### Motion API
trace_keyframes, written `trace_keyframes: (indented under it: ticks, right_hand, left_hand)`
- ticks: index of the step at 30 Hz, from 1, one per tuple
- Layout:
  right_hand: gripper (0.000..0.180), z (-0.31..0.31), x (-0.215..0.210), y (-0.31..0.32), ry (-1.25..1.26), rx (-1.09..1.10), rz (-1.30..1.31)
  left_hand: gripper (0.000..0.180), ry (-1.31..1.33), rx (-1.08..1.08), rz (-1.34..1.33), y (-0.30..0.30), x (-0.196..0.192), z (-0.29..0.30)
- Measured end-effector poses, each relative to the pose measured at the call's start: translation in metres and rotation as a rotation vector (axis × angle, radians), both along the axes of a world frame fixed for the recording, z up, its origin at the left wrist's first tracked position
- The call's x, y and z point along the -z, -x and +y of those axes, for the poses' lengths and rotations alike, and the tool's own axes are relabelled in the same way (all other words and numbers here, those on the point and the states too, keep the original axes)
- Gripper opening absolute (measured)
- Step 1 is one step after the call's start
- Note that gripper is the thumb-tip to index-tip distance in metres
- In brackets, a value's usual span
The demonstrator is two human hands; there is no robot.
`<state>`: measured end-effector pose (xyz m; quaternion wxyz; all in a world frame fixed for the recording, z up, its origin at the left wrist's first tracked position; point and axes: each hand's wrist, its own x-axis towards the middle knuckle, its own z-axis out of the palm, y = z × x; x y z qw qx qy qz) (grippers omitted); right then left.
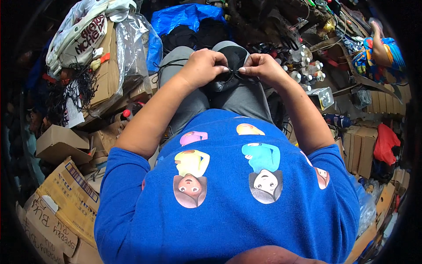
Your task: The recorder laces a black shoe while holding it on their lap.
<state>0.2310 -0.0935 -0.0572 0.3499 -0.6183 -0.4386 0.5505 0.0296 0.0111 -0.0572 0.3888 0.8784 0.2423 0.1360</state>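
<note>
A dark black item (236, 56) rests over my right thigh, with a shinier lower part showing below my fingertips. Thin black cord runs across it, but its exact kind is hard to make out. My left hand (203, 67) pinches the cord between thumb and forefinger. Close beside it, my right hand (265, 68) also pinches cord, thumb against bent fingers. The two thumb tips almost meet over the item. More black cord (170, 64) lies loose across my left thigh in grey trousers (189, 108).
To the left are a white printed bag (83, 33), tangled black cords (81, 86) and cardboard boxes (63, 143). A blue plastic sheet (182, 18) lies ahead. Several small bottles (305, 66) and a metal tin (324, 97) are at the right, near another person's bare limb (379, 46).
</note>
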Motion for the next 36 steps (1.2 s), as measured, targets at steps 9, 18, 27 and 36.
trace_keyframes:
  ticks: [9,18,27,36]
  right_hand:
    - [0.018,-0.009,-0.005,-0.015,0.036,0.008,0.039]
    - [0.020,-0.039,-0.005,-0.028,0.090,-0.125,-0.066]
    - [0.018,-0.008,-0.001,-0.043,-0.258,0.025,-0.817]
    - [0.006,-0.005,-0.037,0.014,-0.499,-0.550,-1.217]
  left_hand:
    - [0.009,-0.261,0.171,0.034,0.008,0.000,0.008]
    - [0.012,0.028,0.175,0.124,-0.006,-0.004,0.004]
    - [0.015,-0.180,0.312,0.212,-0.015,-0.018,0.006]
    - [0.011,-0.193,0.345,0.248,-0.008,-0.017,0.009]
